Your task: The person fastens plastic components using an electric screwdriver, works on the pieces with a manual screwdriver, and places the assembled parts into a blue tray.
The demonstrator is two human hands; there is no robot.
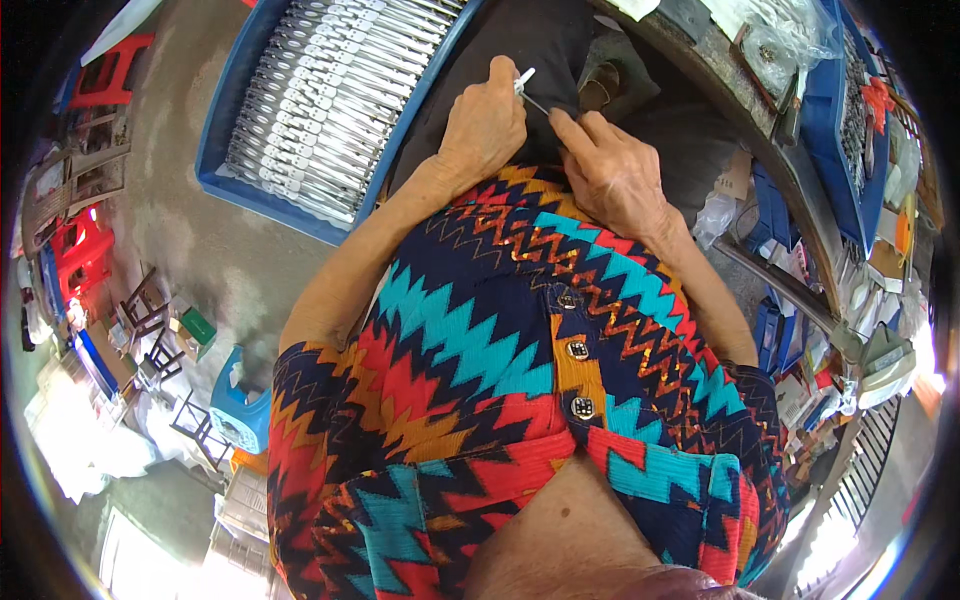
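My left hand (485,125) is closed in a pinch on a small white piece (524,81) above my dark-trousered lap. A thin metal rod (537,103) runs from that piece toward my right hand (618,170). The right thumb and forefinger are closed around the rod's other end, which the fingers hide. Just left of my left hand stands a blue tray (285,222), its rim beside my leg. Several rows of slim metal pieces with white or silvery ends (320,110) lie packed side by side in it; their exact kind cannot be made out.
A curved dark table edge (790,170) runs along my right side. Beyond it a second blue tray (838,120) holds small metal parts, and clear plastic bags (780,40) lie nearby. On the left are red stools (82,250), a blue plastic stool (240,405) and concrete floor (170,130).
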